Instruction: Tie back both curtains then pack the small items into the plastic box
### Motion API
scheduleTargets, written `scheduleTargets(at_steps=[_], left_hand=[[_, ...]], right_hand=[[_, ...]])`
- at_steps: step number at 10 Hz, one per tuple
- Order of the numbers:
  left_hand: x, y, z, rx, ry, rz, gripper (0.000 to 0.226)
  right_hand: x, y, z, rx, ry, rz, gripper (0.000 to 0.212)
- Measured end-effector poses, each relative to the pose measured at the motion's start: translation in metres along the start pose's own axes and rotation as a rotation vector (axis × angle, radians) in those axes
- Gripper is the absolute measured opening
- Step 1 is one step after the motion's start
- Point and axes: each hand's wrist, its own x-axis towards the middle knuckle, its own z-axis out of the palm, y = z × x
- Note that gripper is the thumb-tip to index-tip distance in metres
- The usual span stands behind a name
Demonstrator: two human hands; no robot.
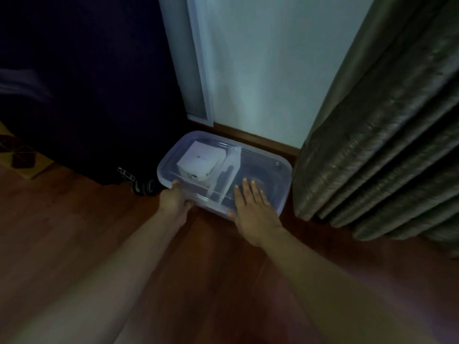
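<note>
Left hand [176, 196] curls around the near-left corner of the plastic box [283, 192], gripping its rim. Right hand [250, 207] lies flat, fingers spread, palm down on the clear lid. Box sits on the wooden floor [74, 219] by the wall, a white carton [197, 160] inside. Grey curtain [387, 145] hangs just right, dark suitcase [87, 95] left.
</note>
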Motion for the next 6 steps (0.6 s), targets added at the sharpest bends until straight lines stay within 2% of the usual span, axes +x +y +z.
scheduleTargets(at_steps=[4,6], left_hand=[[0.022,-0.001,0.013,0.049,0.014,-0.047,0.038],[0.003,0.011,0.013,0.393,0.16,-0.03,0.064]], right_hand=[[0.016,0.012,-0.002,0.01,0.007,-0.004,0.067],[-0.006,-0.001,-0.028,0.196,0.092,0.006,0.067]])
